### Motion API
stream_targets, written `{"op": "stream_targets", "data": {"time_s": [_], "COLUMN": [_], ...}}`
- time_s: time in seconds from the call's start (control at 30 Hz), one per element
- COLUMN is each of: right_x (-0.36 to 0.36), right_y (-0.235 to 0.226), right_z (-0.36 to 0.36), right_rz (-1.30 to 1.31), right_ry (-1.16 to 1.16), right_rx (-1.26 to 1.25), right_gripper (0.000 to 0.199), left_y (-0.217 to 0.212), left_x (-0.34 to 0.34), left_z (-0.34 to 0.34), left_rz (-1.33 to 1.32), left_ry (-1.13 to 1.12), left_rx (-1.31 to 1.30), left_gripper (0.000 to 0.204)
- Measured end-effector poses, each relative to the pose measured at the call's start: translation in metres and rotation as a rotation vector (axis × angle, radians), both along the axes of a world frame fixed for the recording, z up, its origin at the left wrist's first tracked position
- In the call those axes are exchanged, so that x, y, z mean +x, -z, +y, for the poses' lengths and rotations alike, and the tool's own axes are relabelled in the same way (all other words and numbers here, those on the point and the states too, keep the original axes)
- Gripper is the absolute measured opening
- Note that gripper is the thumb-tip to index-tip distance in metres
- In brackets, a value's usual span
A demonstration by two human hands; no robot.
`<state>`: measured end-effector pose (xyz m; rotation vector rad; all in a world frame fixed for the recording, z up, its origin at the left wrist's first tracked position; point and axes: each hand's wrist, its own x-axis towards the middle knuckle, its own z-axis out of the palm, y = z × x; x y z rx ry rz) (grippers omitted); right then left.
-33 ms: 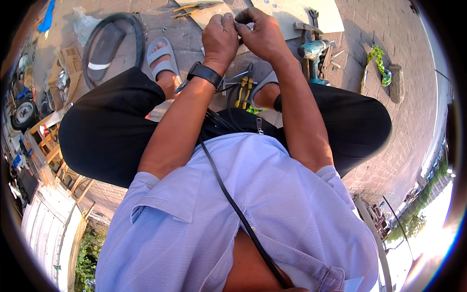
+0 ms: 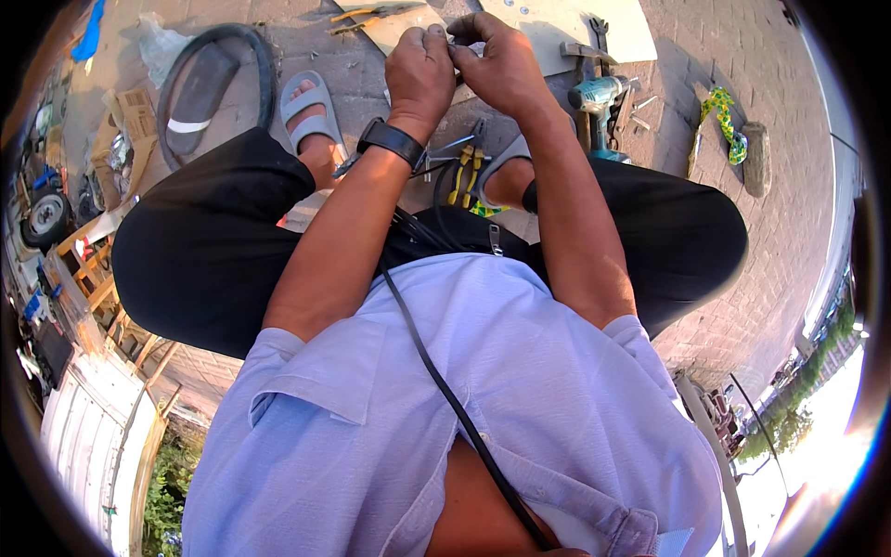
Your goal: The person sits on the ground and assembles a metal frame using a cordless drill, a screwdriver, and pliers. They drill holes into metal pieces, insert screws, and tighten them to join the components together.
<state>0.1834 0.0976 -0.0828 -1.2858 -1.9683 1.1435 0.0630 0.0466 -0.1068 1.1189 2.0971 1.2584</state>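
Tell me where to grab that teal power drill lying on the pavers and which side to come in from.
Take the teal power drill by its handle, which points toward the person's right foot and lies free of the other tools. Come from above on the person's right side with the right hand, because the left hand would have to cross over. The handle's far end is partly hidden.

At the top centre of the frame I see my left hand (image 2: 419, 70) and right hand (image 2: 501, 60) pinched together on something too small to make out. Yellow-handled pliers (image 2: 461, 174) lie below them, a teal drill (image 2: 599, 97) to the right, a black tyre (image 2: 209, 79) upper left.
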Motion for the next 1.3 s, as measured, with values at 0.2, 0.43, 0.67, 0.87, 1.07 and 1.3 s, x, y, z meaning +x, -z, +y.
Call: {"op": "stream_targets", "data": {"time_s": [0.2, 0.43, 0.67, 0.87, 1.07, 1.3], "right_x": [0.001, -0.004, -0.017, -0.059, 0.0, 0.043], "right_y": [0.004, -0.01, -0.018, -0.056, -0.016, 0.034], "right_z": [0.007, 0.007, 0.028, 0.038, 0.028, -0.01], "right_rz": [-0.062, -0.087, -0.204, 0.03, -0.211, -0.088], "right_ry": [-0.06, -0.031, 0.039, -0.057, 0.242, 0.369], "right_rx": [-0.038, -0.028, 0.209, 0.179, 0.097, -0.196], "right_gripper": [0.025, 0.022, 0.02, 0.036, 0.038, 0.037], "left_y": [-0.006, 0.008, -0.008, -0.004, -0.005, -0.003], "left_x": [-0.002, -0.002, 0.003, 0.002, 0.002, 0.004], "left_z": [-0.001, 0.002, 0.001, 0.002, 0.003, 0.004], "left_rz": [-0.063, -0.017, -0.008, -0.03, 0.003, 0.041], "left_ry": [0.014, -0.057, -0.021, 0.007, -0.048, 0.003], "left_rx": [-0.009, 0.022, -0.107, -0.136, -0.086, -0.105], "left_gripper": [0.041, 0.042, 0.038, 0.037, 0.035, 0.038]}}
